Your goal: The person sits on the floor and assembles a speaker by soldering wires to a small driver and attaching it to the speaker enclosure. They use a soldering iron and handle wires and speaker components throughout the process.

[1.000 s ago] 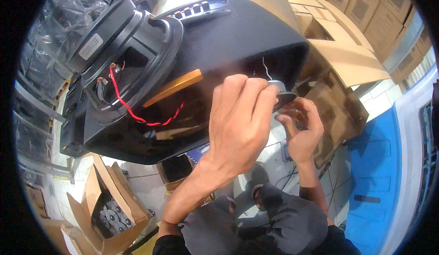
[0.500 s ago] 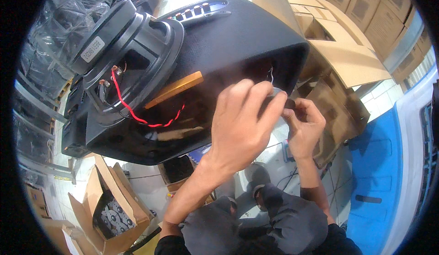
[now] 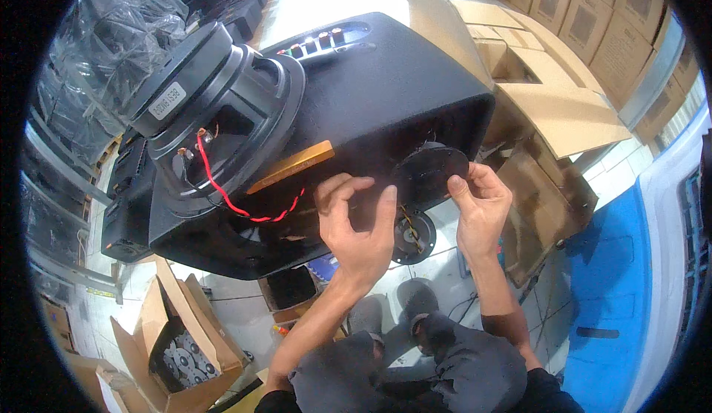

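Note:
My right hand (image 3: 482,209) pinches the right edge of a black round disc (image 3: 430,174) between thumb and fingers. The disc stands in front of the right part of a black speaker cabinet (image 3: 386,72). My left hand (image 3: 354,224) is open to the left of the disc, its thumb and fingers apart and holding nothing. Below the disc, between my hands, is a small round black driver (image 3: 415,239) with yellowish wires. A large speaker driver (image 3: 222,109) with a twisted red and black wire (image 3: 226,198) rests on the cabinet's left part, beside a gold-coloured bar (image 3: 295,165).
Opened cardboard boxes stand at the right (image 3: 549,183) and the lower left (image 3: 178,354), the latter holding several round parts. A blue panel (image 3: 608,272) is at the far right. Stacked cartons (image 3: 593,20) and plastic-wrapped goods (image 3: 96,50) fill the back.
My left hand has come away from my right, moving left and down and opening. My right hand has shifted slightly down, and the disc and small driver have come into sight.

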{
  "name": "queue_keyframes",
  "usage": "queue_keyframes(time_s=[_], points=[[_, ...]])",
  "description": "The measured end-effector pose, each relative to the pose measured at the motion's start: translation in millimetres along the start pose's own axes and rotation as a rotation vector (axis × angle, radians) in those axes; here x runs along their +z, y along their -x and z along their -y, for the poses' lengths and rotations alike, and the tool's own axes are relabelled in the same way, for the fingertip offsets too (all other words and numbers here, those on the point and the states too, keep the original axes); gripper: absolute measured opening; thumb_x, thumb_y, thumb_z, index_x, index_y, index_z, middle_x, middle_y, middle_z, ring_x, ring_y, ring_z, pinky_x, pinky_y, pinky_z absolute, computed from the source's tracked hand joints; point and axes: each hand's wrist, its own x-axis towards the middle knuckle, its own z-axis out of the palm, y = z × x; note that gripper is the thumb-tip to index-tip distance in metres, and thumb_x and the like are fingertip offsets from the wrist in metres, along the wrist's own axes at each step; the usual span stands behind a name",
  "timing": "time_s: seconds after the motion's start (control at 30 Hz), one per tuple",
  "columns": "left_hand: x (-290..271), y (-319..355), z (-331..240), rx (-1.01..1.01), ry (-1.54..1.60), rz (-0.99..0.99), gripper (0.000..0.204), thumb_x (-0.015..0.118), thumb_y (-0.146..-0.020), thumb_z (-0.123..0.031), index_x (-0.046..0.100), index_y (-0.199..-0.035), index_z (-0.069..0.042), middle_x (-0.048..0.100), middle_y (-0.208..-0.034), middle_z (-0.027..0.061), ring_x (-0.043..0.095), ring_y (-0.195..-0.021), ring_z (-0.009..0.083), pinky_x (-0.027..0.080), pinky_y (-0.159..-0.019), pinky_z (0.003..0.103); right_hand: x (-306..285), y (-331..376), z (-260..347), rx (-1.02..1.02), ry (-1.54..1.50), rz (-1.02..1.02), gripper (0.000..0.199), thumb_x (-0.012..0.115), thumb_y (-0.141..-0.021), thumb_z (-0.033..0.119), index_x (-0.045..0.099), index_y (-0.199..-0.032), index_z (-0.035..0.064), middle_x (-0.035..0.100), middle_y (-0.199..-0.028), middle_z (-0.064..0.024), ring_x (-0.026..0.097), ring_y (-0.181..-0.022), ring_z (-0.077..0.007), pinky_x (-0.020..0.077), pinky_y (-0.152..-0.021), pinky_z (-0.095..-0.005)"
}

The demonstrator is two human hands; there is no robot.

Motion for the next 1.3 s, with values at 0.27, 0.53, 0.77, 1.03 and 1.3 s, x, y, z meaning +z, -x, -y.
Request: queue_keyframes(time_s=[0.27,0.53,0.77,1.03,1.3], points=[[-4,-5,-3,0.241,-0.021,0.06,0.027,0.086,-0.076,-0.006,0.071,-0.098,-0.001,0.07,-0.093,0.0126,0.065,-0.086,0.0291,0.048,-0.083,0.04,-4,2,-12,-0.119,-0.006,-0.042,0.021,0.081,-0.088,0.007,0.069,-0.1,-0.0045,0.069,-0.087,-0.002,0.061,-0.078,-0.0069,0.0503,-0.072,-0.0213],[5,-2,-8,0.154,0.082,0.099,0.025,0.083,-0.077,0.002,0.071,-0.1,0.004,0.072,-0.094,0.0162,0.068,-0.088,0.0316,0.054,-0.079,0.039,-7,3,-19,-0.153,-0.077,-0.02,0.025,0.082,-0.088,0.013,0.068,-0.1,-0.0028,0.068,-0.087,-0.0007,0.059,-0.075,-0.0057,0.0478,-0.069,-0.0203],[5,-4,-12,0.115,0.122,0.076,0.023,0.079,-0.077,0.01,0.07,-0.097,0.005,0.071,-0.089,0.017,0.069,-0.079,0.0296,0.055,-0.071,0.034,-10,-2,-19,-0.059,-0.009,0.096,0.026,0.081,-0.09,0.018,0.069,-0.101,-0.0025,0.068,-0.088,0.0004,0.057,-0.075,-0.0049,0.046,-0.068,-0.0202],[5,-6,-9,0.246,0.079,0.039,0.025,0.077,-0.075,0.013,0.068,-0.096,0.003,0.07,-0.088,0.0172,0.069,-0.075,0.0292,0.056,-0.067,0.033,-14,-32,55,-0.025,0.335,0.136,0.028,0.07,-0.097,0.019,0.072,-0.107,-0.0067,0.071,-0.089,-0.006,0.06,-0.08,-0.0065,0.0483,-0.07,-0.0237],[5,-5,-8,0.323,0.04,0.039,0.028,0.078,-0.072,0.013,0.068,-0.097,0.003,0.069,-0.086,0.0155,0.068,-0.073,0.0299,0.055,-0.066,0.034,4,-56,109,0.271,0.613,0.578,0.048,0.071,-0.096,0.035,0.072,-0.109,-0.011,0.073,-0.084,-0.0097,0.064,-0.076,-0.0109,0.0527,-0.07,-0.0263]])
